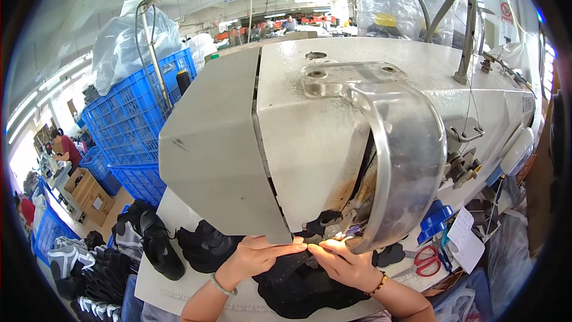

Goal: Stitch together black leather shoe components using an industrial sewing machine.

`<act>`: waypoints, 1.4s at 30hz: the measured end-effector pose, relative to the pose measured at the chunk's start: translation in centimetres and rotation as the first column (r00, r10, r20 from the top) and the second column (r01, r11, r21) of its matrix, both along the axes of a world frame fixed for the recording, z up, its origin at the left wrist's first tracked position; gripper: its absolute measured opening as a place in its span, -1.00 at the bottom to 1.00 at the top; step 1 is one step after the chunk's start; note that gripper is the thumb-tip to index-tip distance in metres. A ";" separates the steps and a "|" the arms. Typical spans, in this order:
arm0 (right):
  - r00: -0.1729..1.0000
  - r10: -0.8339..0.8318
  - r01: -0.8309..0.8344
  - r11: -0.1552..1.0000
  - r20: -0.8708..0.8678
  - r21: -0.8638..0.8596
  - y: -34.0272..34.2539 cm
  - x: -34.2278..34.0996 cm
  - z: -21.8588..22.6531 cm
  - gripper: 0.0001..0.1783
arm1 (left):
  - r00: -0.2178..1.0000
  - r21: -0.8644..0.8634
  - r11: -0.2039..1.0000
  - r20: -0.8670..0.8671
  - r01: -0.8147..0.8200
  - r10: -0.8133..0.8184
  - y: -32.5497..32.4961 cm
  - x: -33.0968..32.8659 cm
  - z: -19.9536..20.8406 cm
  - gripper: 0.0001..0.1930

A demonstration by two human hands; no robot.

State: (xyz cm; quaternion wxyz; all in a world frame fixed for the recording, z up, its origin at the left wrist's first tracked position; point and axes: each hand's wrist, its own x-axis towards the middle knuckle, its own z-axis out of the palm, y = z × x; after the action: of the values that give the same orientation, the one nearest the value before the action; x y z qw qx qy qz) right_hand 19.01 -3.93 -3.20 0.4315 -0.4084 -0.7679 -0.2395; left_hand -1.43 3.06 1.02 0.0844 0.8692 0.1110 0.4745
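Under the head of a large pale sewing machine (304,137), both my hands hold a black shoe upper (298,292) with tiny pale specks. My left hand (253,256) grips its far left edge, index finger stretched toward the right. From the other side, my right hand (348,267) pinches the same edge, and the fingertips of both hands nearly meet. A clear curved guard (411,161) hangs over the right hand. The needle area lies hidden behind the machine head and the guard.
Black shoes (159,244) stand on the white table at left, beside stacked grey-and-black uppers (71,262). Blue crates (140,113) rise behind. Red-handled scissors (426,261), a paper sheet (466,240) and a blue holder (436,220) lie right. A co-worker (68,149) works far left.
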 end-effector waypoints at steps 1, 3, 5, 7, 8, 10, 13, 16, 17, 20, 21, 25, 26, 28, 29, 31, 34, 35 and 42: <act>1.000 -0.003 0.003 1.000 0.001 -0.002 0.1 0.0 0.0 -0.62 | 0.998 -0.138 0.988 0.012 0.067 -0.066 0.1 -0.2 -0.4 -0.45; 0.999 0.012 -0.012 1.000 0.035 0.010 0.3 0.2 0.0 -0.64 | 0.991 -0.274 0.952 0.033 0.135 -0.131 0.3 -0.5 -0.8 -0.46; 0.999 0.021 -0.021 1.000 0.031 0.016 0.6 0.2 -0.3 -0.63 | 0.996 -0.197 0.979 -0.060 0.056 -0.069 0.5 -0.6 -1.0 -0.49; 0.999 0.037 -0.038 0.999 0.028 0.023 0.8 0.1 -0.2 -0.62 | 0.997 -0.181 0.982 -0.040 0.054 -0.063 0.5 -0.4 -0.8 -0.50; 0.997 0.068 -0.068 0.998 -0.028 0.020 0.8 -0.1 0.2 -0.61 | 0.998 -0.164 0.985 -0.023 0.050 -0.055 0.4 -0.3 -0.7 -0.51; 0.992 0.102 -0.101 0.995 -0.076 0.021 0.6 0.0 0.7 -0.59 | 0.998 -0.076 0.997 -0.063 0.009 -0.014 0.2 -0.5 -0.2 -0.51; 0.987 0.121 -0.123 0.992 -0.108 -0.013 0.3 0.1 0.9 -0.58 | 0.995 0.012 1.000 -0.096 -0.010 0.011 0.1 -0.3 -0.3 -0.52; 0.985 0.127 -0.130 0.991 -0.118 -0.020 0.3 0.3 0.6 -0.59 | 0.996 0.052 0.998 -0.080 -0.030 0.034 -0.3 -0.2 -0.7 -0.52; 0.982 0.136 -0.142 0.989 -0.131 -0.033 0.3 0.4 0.5 -0.60 | 0.995 0.093 0.994 -0.070 -0.061 0.068 -0.5 -0.2 -0.8 -0.52; 0.978 0.149 -0.156 0.987 -0.147 -0.042 0.7 0.4 0.5 -0.63 | 0.979 0.133 0.987 -0.169 -0.094 0.116 -0.4 -0.5 -1.0 -0.53; 0.976 0.154 -0.161 0.986 -0.154 -0.033 0.8 0.4 0.5 -0.64 | 0.980 0.127 0.987 -0.165 -0.094 0.114 -0.3 -0.4 -1.1 -0.53; 0.974 0.148 -0.155 0.988 -0.173 -0.028 0.4 0.3 1.0 -0.66 | 0.972 0.172 0.980 -0.193 -0.104 0.137 -1.4 -0.3 -0.3 -0.57; 0.973 0.146 -0.155 0.987 -0.177 -0.036 0.4 0.5 1.1 -0.66 | 0.965 0.196 0.974 -0.214 -0.111 0.153 -1.6 0.0 -0.2 -0.58; 0.973 0.140 -0.150 0.988 -0.184 -0.043 0.5 0.9 1.1 -0.66 | 0.970 0.190 0.975 -0.190 -0.113 0.149 -1.6 0.5 -0.4 -0.60; 0.971 0.147 -0.161 0.985 -0.186 -0.059 0.5 1.0 1.1 -0.66 | 0.974 0.178 0.977 -0.168 -0.121 0.151 -1.8 0.6 -0.6 -0.63; 0.969 0.154 -0.171 0.982 -0.194 -0.076 0.5 1.1 0.9 -0.66 | 0.968 0.216 0.965 -0.168 -0.150 0.188 -2.6 0.7 0.7 -0.63; 0.942 0.201 -0.243 0.961 -0.269 -0.135 0.4 1.0 0.6 -0.65 | 0.967 0.255 0.953 -0.147 -0.166 0.208 -3.2 1.0 1.0 -0.62; 0.942 0.194 -0.238 0.961 -0.273 -0.138 0.4 1.2 0.6 -0.65 | 0.974 0.255 0.955 -0.127 -0.151 0.188 -3.1 1.1 0.9 -0.61; 0.967 0.090 -0.144 0.964 -0.238 -0.221 0.1 2.0 -0.1 -0.64 | 0.924 0.308 0.924 -0.231 -0.227 0.305 -4.0 1.6 0.3 -0.57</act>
State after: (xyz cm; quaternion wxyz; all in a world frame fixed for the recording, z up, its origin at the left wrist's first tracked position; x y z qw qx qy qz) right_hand 21.01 -3.87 -3.35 0.4777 -0.4350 -0.7598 -0.0721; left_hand 0.21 -0.92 1.36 -0.1195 0.9062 0.1725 0.3671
